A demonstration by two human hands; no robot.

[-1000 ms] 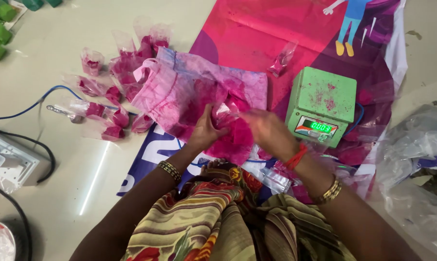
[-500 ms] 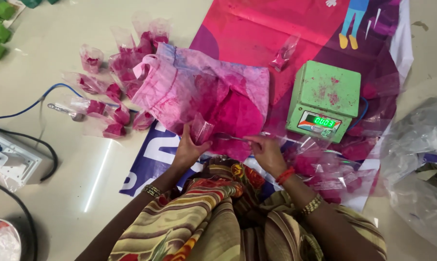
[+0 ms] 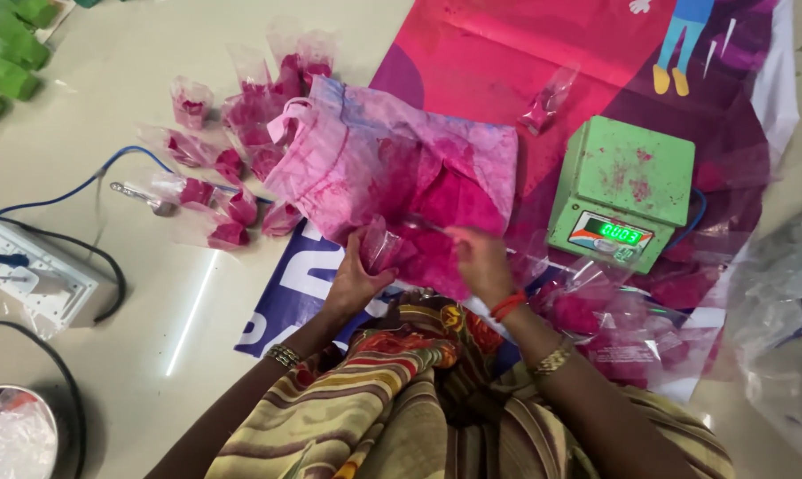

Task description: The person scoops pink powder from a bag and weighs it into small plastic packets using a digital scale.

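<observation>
My left hand (image 3: pixel 352 279) holds a small clear plastic pouch (image 3: pixel 379 247) upright at the near edge of a large pink-stained bag (image 3: pixel 374 155). The bag lies open with a heap of bright pink powder (image 3: pixel 445 208) in it. My right hand (image 3: pixel 479 259) is just right of the pouch, over the powder, fingers closed on what looks like a thin spoon (image 3: pixel 421 225) pointing toward the pouch mouth. A green digital scale (image 3: pixel 627 177) stands to the right, its pan bare apart from pink specks.
Several filled pink pouches (image 3: pixel 232 164) lie left of the bag, more (image 3: pixel 596 319) below the scale. A white power strip (image 3: pixel 28 275) with cables, a metal bowl (image 3: pixel 15 435), green packets (image 3: pixel 6 44) and crumpled clear plastic (image 3: pixel 786 328) surround the printed mat (image 3: pixel 507 53).
Both hands came back out of the powder toward me. The left now holds a pouch upright, and the right has moved in beside it with the spoon.
</observation>
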